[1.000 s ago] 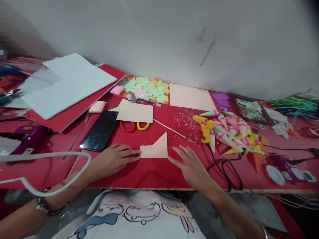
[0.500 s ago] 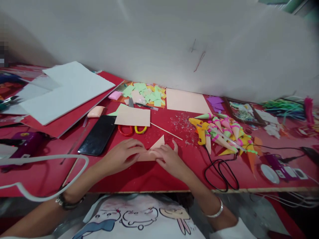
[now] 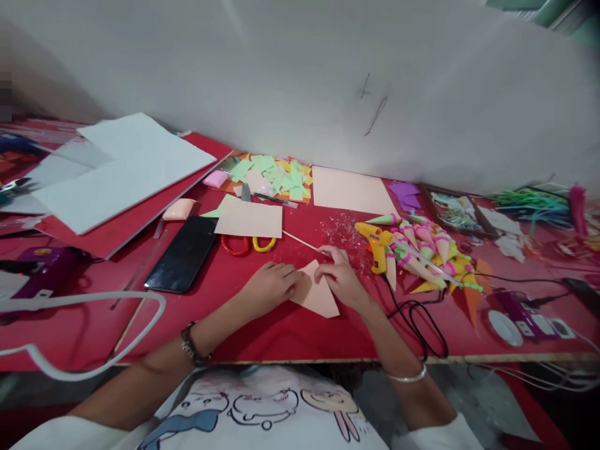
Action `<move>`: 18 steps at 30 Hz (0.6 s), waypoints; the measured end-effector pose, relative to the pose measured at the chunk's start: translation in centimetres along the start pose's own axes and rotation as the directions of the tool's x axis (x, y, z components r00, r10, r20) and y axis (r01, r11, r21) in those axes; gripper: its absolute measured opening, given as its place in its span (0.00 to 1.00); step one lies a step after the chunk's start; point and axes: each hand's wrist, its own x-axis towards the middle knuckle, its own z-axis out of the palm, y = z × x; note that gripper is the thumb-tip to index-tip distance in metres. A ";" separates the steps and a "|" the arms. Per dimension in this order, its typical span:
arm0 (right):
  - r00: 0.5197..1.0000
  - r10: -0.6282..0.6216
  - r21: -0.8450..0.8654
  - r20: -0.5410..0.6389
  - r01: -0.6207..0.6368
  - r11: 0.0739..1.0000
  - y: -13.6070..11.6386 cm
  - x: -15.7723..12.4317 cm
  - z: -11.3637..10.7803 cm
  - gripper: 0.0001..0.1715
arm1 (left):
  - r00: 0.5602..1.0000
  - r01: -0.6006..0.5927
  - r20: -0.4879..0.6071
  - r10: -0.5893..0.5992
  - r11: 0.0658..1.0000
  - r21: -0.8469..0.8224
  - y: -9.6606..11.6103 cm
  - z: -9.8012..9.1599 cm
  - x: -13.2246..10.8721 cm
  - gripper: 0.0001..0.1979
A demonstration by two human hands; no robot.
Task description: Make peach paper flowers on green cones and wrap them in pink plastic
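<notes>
A small piece of peach paper (image 3: 321, 300) is between my hands, close to the table's front edge. My left hand (image 3: 274, 287) has its fingers closed on the paper's left side. My right hand (image 3: 344, 278) is curled over the upper right side, its lower fingertip bent down onto the paper. Another fingertip of that hand reaches the lower end of a thin pale stick (image 3: 300, 240); whether it grips the stick I cannot tell. A peach card (image 3: 250, 217) lies beyond, partly covering scissors with red and yellow handles (image 3: 264, 244).
A black phone (image 3: 182, 256) lies left of my hands. To the right are a yellow glue gun (image 3: 377, 247) with its looped black cord and a heap of paper cones (image 3: 426, 250). White boards (image 3: 126, 175) are at back left, green paper pieces (image 3: 269, 172) at the back.
Both hands have moved to the right, and the paper has turned, its wide end now toward the table's front. My right hand's raised finger has come to the stick.
</notes>
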 end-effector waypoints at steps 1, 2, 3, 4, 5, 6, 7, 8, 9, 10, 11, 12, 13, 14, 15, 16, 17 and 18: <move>1.000 0.028 0.045 0.008 -0.028 0.999 0.5 0.1 0.0 0.16 | 1.000 0.014 0.003 -0.015 1.000 0.019 0.2 0.3 0.2 0.11; 0.998 0.054 0.081 0.018 -0.056 0.995 0.8 0.2 -0.1 0.16 | 1.000 0.023 0.005 -0.023 0.999 0.031 0.3 0.6 0.4 0.11; 0.996 0.080 0.108 0.027 -0.082 0.991 0.9 0.2 -0.1 0.16 | 1.000 0.030 0.003 -0.030 0.999 0.040 0.5 0.7 0.5 0.11; 0.994 0.104 0.125 0.027 -0.106 0.986 1.0 0.2 -0.1 0.16 | 0.999 0.041 0.001 -0.041 0.998 0.053 0.7 0.9 0.6 0.12; 0.992 0.126 0.133 0.020 -0.128 0.983 0.9 0.1 0.0 0.16 | 0.999 0.055 -0.001 -0.055 0.996 0.068 0.9 1.0 0.7 0.13; 0.989 0.149 0.136 0.005 -0.148 0.980 0.8 0.0 0.1 0.15 | 0.998 0.070 -0.003 -0.070 0.994 0.083 1.1 1.1 0.7 0.13; 0.984 0.175 0.140 -0.015 -0.172 0.975 0.7 -0.2 0.3 0.14 | 0.996 0.085 -0.004 -0.085 0.991 0.099 1.4 1.2 0.7 0.14; 0.979 0.203 0.143 -0.033 -0.196 0.970 0.6 -0.4 0.5 0.12 | 0.995 0.099 -0.004 -0.099 0.989 0.114 1.6 1.3 0.7 0.14; 0.972 0.229 0.144 -0.049 -0.220 0.965 0.5 -0.6 0.8 0.10 | 0.994 0.108 -0.002 -0.109 0.986 0.127 1.8 1.4 0.7 0.14; 0.965 0.253 0.145 -0.063 -0.242 0.959 0.4 -0.8 1.2 0.10 | 0.993 0.115 -0.001 -0.117 0.984 0.138 2.0 1.4 0.6 0.14; 0.958 0.276 0.145 -0.077 -0.263 0.954 0.3 -1.0 1.5 0.10 | 0.992 0.121 0.001 -0.123 0.981 0.149 2.1 1.5 0.6 0.14; 0.951 0.297 0.144 -0.090 -0.282 0.948 0.2 -1.3 1.8 0.11 | 0.992 0.127 0.002 -0.128 0.979 0.158 2.3 1.5 0.6 0.14; 0.944 0.315 0.142 -0.102 -0.299 0.944 0.1 -1.5 2.1 0.11 | 0.991 0.131 0.003 -0.133 0.977 0.167 2.5 1.6 0.6 0.14; 0.938 0.330 0.139 -0.111 -0.314 0.939 -0.1 -1.7 2.4 0.11 | 0.990 0.135 0.005 -0.138 0.975 0.175 2.6 1.6 0.5 0.15; 0.932 0.341 0.138 -0.118 -0.325 0.936 -0.2 -1.8 2.6 0.11 | 0.990 0.138 0.008 -0.142 0.974 0.181 2.8 1.6 0.6 0.15; 0.928 0.352 0.133 -0.123 -0.336 0.932 -0.4 -2.0 2.7 0.11 | 0.989 0.140 0.013 -0.144 0.973 0.186 2.9 1.5 0.6 0.15; 0.923 0.363 0.122 -0.128 -0.348 0.929 -0.6 -2.1 2.9 0.11 | 0.989 0.141 0.018 -0.147 0.971 0.191 3.0 1.5 0.6 0.16; 0.919 0.372 0.100 -0.133 -0.361 0.927 -0.9 -2.2 3.0 0.11 | 0.989 0.142 0.024 -0.149 0.971 0.195 3.1 1.5 0.6 0.16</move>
